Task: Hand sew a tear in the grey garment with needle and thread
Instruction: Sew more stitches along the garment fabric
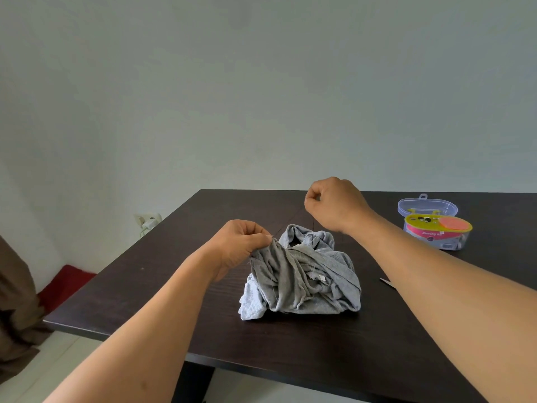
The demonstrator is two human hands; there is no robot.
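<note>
A crumpled grey garment lies in a heap on the dark table. My left hand pinches a raised edge of the cloth at its upper left. My right hand is lifted above and behind the heap, fingers curled in a pinch. A thin dark thread runs from that pinch down to the garment. The needle itself is too small to make out.
A clear plastic sewing kit box with a yellow and pink insert stands at the back right, its lid open behind it. A small metal tip, possibly scissors, pokes out beside my right forearm. The table's left edge drops to a pale floor.
</note>
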